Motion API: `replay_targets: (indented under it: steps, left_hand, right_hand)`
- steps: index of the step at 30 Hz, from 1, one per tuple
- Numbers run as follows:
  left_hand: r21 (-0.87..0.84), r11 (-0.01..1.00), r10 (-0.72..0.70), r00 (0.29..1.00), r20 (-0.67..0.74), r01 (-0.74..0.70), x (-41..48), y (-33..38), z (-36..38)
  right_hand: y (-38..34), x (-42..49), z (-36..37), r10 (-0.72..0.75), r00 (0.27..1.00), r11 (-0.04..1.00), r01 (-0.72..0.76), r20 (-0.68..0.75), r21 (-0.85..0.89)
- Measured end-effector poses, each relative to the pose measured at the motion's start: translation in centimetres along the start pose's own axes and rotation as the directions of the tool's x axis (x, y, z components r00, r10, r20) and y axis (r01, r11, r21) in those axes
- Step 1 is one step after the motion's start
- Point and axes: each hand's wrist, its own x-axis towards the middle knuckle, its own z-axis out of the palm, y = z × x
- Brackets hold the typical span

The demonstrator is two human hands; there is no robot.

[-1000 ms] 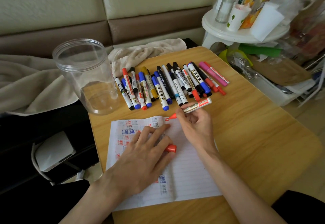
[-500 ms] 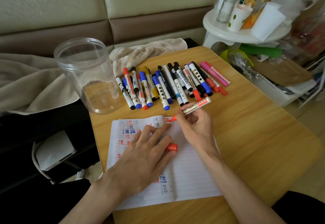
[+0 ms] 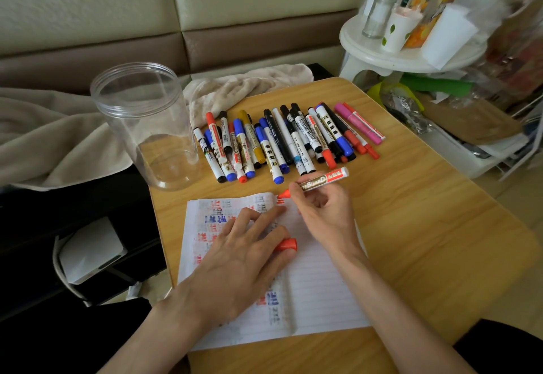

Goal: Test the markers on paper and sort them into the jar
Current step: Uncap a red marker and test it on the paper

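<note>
Where the paper (image 3: 317, 291) ends, the right hand (image 3: 323, 212) holds the marker (image 3: 320, 179) tip.

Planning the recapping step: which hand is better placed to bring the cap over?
Likely left: the left hand holds the red cap on the paper, close beside the uncapped red marker gripped by the right hand.

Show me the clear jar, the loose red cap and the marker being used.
clear jar (image 3: 141, 121): head view, on its transparent side wall.
red cap (image 3: 287, 245): head view, on its exposed end.
marker (image 3: 324, 179): head view, on its labelled barrel.
</note>
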Motion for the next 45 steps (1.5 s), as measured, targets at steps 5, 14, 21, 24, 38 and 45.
replay_targets:
  steps: [5, 14, 21, 24, 38, 45]
  left_hand:
    - [0.003, 1.000, -0.004, 1.000, -0.004, 0.004, 0.1, 0.0, 0.1]
    - [-0.010, 1.000, -0.002, 1.000, -0.006, 0.002, 0.1, -0.1, 0.1]
    - [-0.007, 1.000, -0.005, 1.000, -0.009, 0.005, 0.2, 0.0, 0.0]
    - [-0.008, 1.000, -0.008, 1.000, -0.013, 0.008, 0.2, 0.0, 0.1]
    - [-0.099, 0.993, -0.069, 0.992, -0.101, 0.059, 0.8, -0.1, 0.7]
    - [-0.350, 0.930, -0.208, 0.949, -0.236, 0.117, 1.7, -0.3, 1.2]
  right_hand:
    - [-0.2, 0.0, 0.0, 0.032, 0.999, 0.999, -0.031, -0.033, 0.007]
    - [0.4, 0.2, 0.1, 0.032, 0.999, 0.999, -0.033, -0.043, -0.014]
    - [-0.2, 0.1, 0.1, 0.064, 0.995, 0.998, -0.063, -0.081, 0.018]
    - [-0.2, 0.0, 0.1, 0.067, 0.992, 0.997, -0.063, -0.104, 0.041]
    - [-2.1, -0.4, -0.7, 0.214, 0.971, 0.959, -0.188, -0.105, 0.214]
    - [-3.3, -1.2, -3.1, 0.262, 0.963, 0.910, -0.266, 0.058, 0.319]
